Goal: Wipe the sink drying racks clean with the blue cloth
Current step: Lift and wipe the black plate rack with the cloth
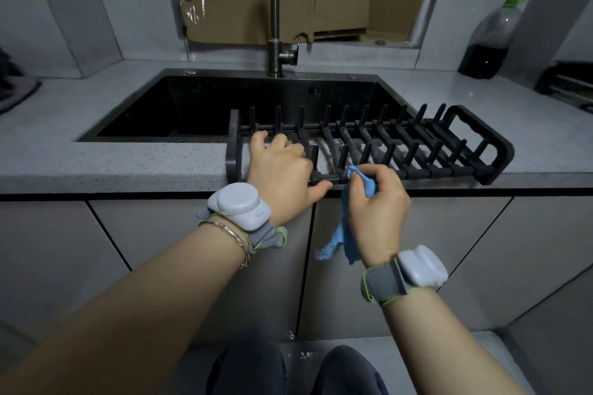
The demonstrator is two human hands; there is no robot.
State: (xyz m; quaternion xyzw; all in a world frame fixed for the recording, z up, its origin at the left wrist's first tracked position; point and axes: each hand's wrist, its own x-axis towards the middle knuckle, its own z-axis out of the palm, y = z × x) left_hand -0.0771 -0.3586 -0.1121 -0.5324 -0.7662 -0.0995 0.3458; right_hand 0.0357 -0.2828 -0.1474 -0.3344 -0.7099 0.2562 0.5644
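A black drying rack (465,151) with several upright prongs lies across the front counter edge, partly over the sink. My left hand (282,170) grips its left part, fingers over the bars and thumb under the front rail. My right hand (375,208) pinches the blue cloth (346,234) and presses its top end against the front rail near the middle. The cloth's loose end hangs down in front of the cabinet door.
The dark sink (199,106) lies behind the rack, with a tall faucet (275,26) at its back. A plastic bottle (491,38) of dark liquid stands at the back right. Another dark rack (568,83) sits at the far right. Grey counter (96,163) spreads left.
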